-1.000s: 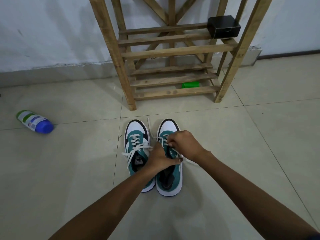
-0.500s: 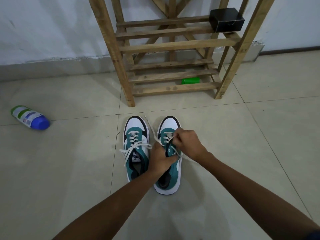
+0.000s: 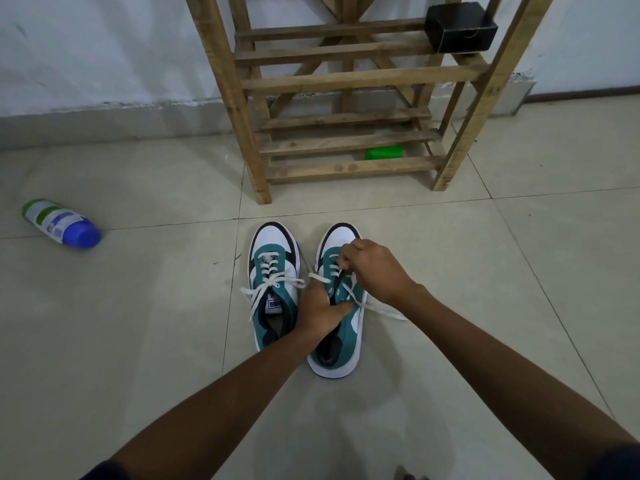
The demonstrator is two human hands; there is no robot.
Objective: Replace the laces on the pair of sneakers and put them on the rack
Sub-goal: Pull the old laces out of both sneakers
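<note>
Two teal, white and black sneakers stand side by side on the tiled floor, toes toward the wooden rack (image 3: 360,80). The left sneaker (image 3: 273,285) has its white lace threaded, with loose ends spread over its sides. On the right sneaker (image 3: 341,327), my left hand (image 3: 320,311) presses on the tongue and side. My right hand (image 3: 372,268) pinches the white lace (image 3: 377,309) near the upper eyelets; one loose end trails to the right across the floor. The fingers hide the eyelets under them.
A black box (image 3: 460,27) sits on the rack's upper shelf at the right. A green cylinder (image 3: 384,153) lies under the lowest slats. A white bottle with a blue cap (image 3: 60,223) lies on the floor at the far left. A white wall stands behind the rack.
My right hand has moved up the right sneaker toward its toe while pulling the lace. My left hand stays pressed on the shoe. The camera has tilted slightly downward.
</note>
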